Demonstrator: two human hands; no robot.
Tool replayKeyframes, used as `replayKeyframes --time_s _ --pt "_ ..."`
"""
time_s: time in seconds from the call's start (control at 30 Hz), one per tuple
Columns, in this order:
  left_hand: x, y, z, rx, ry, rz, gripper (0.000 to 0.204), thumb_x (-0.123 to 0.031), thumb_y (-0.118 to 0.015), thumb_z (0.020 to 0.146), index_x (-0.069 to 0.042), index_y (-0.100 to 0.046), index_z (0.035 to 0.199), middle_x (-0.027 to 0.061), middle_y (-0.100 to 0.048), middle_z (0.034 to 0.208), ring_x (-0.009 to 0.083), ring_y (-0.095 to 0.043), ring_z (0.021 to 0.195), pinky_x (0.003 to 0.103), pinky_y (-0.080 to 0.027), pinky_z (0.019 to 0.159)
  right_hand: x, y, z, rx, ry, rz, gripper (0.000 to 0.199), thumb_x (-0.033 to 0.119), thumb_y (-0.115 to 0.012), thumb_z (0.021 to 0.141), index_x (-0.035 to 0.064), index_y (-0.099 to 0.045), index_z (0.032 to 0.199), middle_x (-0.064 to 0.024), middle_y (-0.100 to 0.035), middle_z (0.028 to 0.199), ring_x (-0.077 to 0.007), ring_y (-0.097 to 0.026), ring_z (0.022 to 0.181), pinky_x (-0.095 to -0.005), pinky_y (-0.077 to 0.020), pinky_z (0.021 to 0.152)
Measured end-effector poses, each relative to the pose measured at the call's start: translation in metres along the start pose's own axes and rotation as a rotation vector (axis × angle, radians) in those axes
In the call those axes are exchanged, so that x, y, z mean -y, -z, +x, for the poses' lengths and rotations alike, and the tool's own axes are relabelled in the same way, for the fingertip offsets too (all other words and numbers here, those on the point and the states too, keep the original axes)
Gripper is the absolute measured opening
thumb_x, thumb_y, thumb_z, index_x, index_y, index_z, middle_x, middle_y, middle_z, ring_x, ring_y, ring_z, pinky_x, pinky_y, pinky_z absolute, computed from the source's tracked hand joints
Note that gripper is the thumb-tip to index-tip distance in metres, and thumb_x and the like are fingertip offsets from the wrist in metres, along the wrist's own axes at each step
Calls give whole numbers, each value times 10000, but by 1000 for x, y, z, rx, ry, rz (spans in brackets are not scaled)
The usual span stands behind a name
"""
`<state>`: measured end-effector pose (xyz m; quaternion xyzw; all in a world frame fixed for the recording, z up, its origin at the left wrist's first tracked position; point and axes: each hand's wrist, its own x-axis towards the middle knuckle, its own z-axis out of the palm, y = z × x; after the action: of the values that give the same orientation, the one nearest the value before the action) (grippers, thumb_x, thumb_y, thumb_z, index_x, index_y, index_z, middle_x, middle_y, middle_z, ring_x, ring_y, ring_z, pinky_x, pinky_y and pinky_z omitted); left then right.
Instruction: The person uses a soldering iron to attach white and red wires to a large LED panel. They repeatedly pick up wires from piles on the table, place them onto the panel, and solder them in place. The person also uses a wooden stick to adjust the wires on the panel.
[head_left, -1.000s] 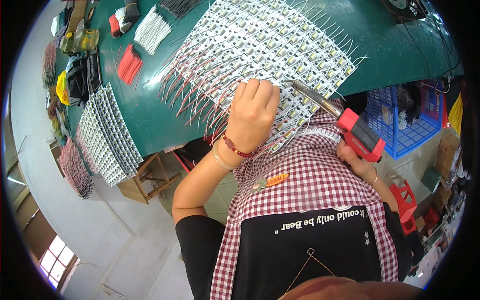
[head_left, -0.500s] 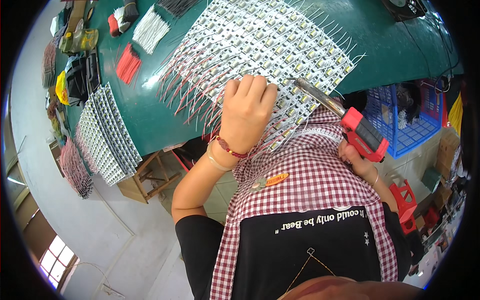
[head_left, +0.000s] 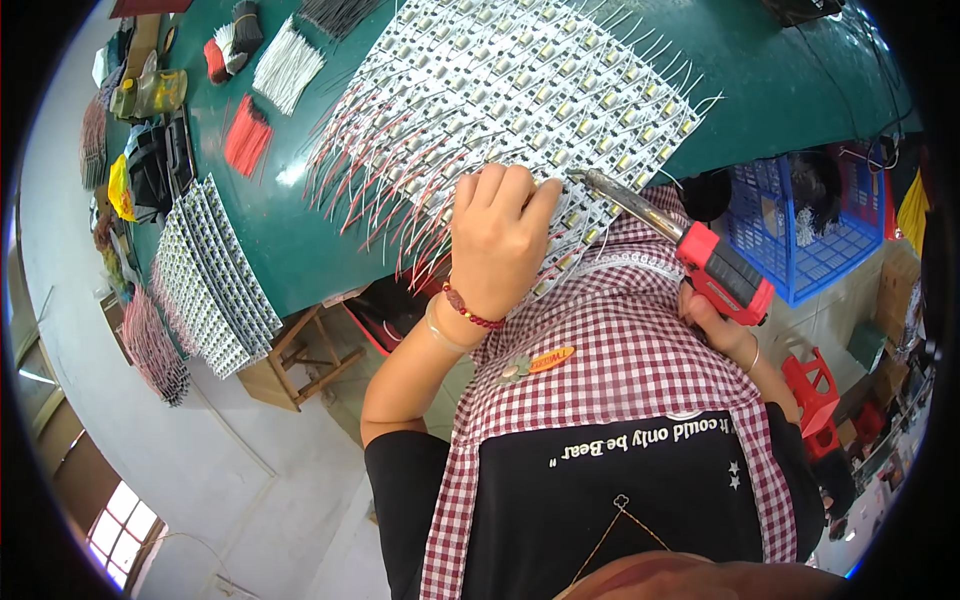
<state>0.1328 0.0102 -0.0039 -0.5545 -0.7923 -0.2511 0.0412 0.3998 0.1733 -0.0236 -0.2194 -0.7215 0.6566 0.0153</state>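
Note:
A large sheet of white LED circuit boards (head_left: pixel 510 90) lies on the green table, with red, white and dark wires fringing its sides. My left hand (head_left: pixel 498 235) rests over its near part, fingers curled down and closed; whatever they pinch is hidden beneath them. My right hand (head_left: pixel 712 322) is closed around the lower end of a red and black soldering iron (head_left: pixel 722 272), partly hidden by it. The iron's metal barrel slants up to the left, its tip close to the boards just right of my left fingers.
Bundles of red wires (head_left: pixel 247 137) and white wires (head_left: pixel 288 65) lie at the table's far left. More LED boards (head_left: pixel 215 280) hang over the left edge. A blue plastic crate (head_left: pixel 805 235) stands at right, near a red stool (head_left: pixel 810 390).
My left hand and the iron's tip have shifted slightly toward me over the boards. The whole view has also moved a little. Both hands remain closed.

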Motion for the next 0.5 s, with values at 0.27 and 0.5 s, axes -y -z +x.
replayKeyframes --time_s 0.27,0.5 --pt "-2 0 1 16 -44 10 221 -48 -593 717 13 -634 926 72 -460 775 224 -485 749 349 -382 666 -1 0 0 -7 31 -54 71 80 -669 802 27 -630 830 -46 -625 713 -177 -604 617 -314 -468 586" --pt "-5 -2 7 17 -24 -2 222 15 -625 694 10 -659 913 72 -454 755 236 -484 729 361 -390 654 10 -4 5 -33 -74 6 117 91 -680 779 6 -626 838 -75 -612 761 -186 -595 661 -306 -464 608"
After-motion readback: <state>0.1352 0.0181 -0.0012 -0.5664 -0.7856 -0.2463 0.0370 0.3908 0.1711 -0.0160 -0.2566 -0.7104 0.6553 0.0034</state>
